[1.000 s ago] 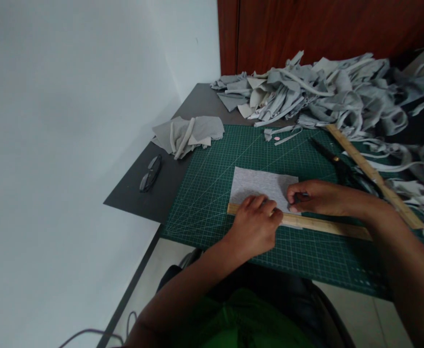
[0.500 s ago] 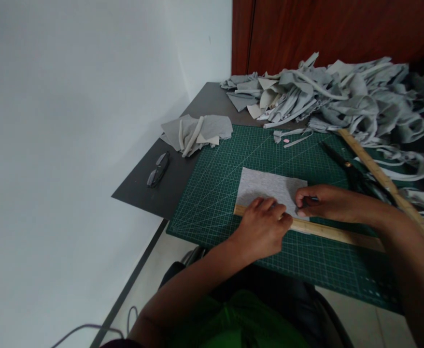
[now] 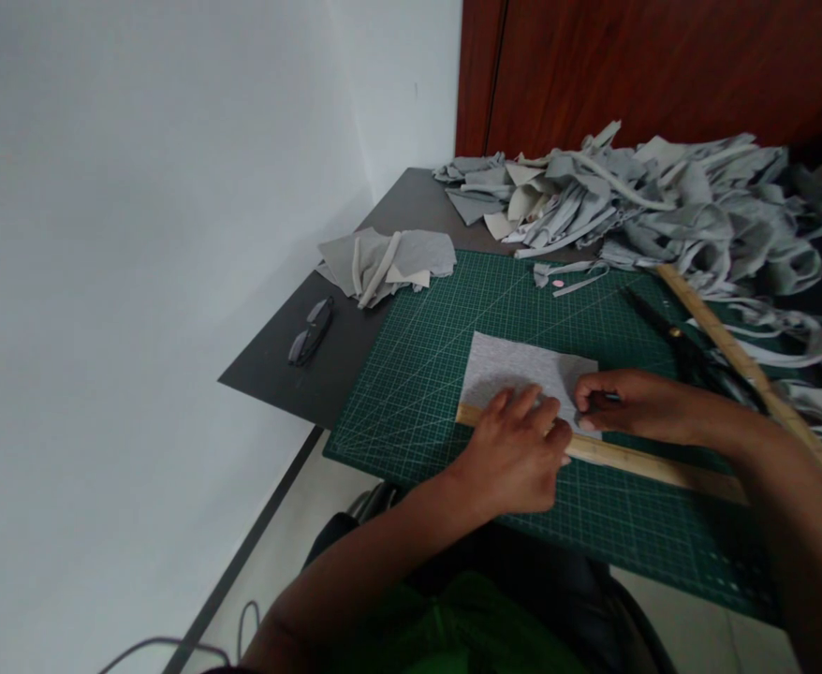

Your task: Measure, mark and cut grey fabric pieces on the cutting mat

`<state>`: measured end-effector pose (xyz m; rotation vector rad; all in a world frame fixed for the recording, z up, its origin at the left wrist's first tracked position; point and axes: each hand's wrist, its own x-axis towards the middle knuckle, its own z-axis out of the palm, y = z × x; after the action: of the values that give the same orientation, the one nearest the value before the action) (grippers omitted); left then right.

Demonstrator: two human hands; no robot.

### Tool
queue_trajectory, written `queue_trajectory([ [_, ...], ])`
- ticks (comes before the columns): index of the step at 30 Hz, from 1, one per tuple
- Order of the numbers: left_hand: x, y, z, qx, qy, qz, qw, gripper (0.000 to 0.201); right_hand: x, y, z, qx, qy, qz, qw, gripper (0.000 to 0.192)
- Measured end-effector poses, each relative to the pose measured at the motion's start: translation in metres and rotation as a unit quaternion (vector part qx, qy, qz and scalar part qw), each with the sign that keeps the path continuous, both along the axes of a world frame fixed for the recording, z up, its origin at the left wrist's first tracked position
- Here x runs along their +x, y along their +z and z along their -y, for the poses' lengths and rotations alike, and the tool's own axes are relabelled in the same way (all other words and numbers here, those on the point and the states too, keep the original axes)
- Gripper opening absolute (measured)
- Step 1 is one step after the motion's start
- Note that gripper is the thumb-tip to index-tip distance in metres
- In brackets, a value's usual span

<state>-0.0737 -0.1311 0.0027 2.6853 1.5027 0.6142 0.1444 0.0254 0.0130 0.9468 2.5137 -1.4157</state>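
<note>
**Ruler pinned across grey fabric, marking hand at its edge**

Head view: Over the last second little has changed in the work itself. The left hand point(image 3: 516, 454) has stayed pressed on the wooden ruler point(image 3: 636, 456), its fingers now spread a little more onto the cloth, and the right hand point(image 3: 628, 404) has kept its place at the ruler's far edge; most of the apparent shift comes from the camera drifting. That steadiness suggests, as a judgement, that a line along the ruler is in hand and not finished.

The grey fabric piece point(image 3: 516, 367) lies flat on the green cutting mat point(image 3: 418, 374), near the mat's middle, with the ruler laid across its near edge. The left hand is palm-down, fingers flat and slightly fanned, gripping nothing but bearing on ruler and cloth together. The right hand is curled narrow, thumb and fingers pinched on a small dark tool whose tip barely shows; whether it is a pen or a blade I cannot tell. Both forearms come in from the near side, the right one from the right.

Farther right lie a second wooden ruler point(image 3: 741, 356) and dark scissors point(image 3: 678, 342). A heap of grey offcuts point(image 3: 664, 201) fills the far side of the table point(image 3: 383, 211), a small folded stack of fabric point(image 3: 389, 262) sits at the mat's far left corner, and a pair of glasses point(image 3: 311, 330) lies left of the mat.
</note>
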Motion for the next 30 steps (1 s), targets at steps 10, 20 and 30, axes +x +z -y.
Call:
queue_trajectory([
  [10,0.0016,-0.0031,-0.0006,0.019,0.015,-0.018,1.0,0.016,-0.0031,0.0043,0.0018,0.008,0.004,-0.003,1.0,0.03],
  [20,0.003,-0.007,-0.0021,0.013,0.012,-0.028,0.999,0.012,-0.006,0.0077,0.0027,0.02,-0.009,0.008,1.0,0.029],
  [30,0.0023,-0.0058,-0.003,0.003,0.004,-0.011,1.0,0.012,-0.0041,0.0062,0.0021,0.009,-0.008,0.017,1.0,0.03],
])
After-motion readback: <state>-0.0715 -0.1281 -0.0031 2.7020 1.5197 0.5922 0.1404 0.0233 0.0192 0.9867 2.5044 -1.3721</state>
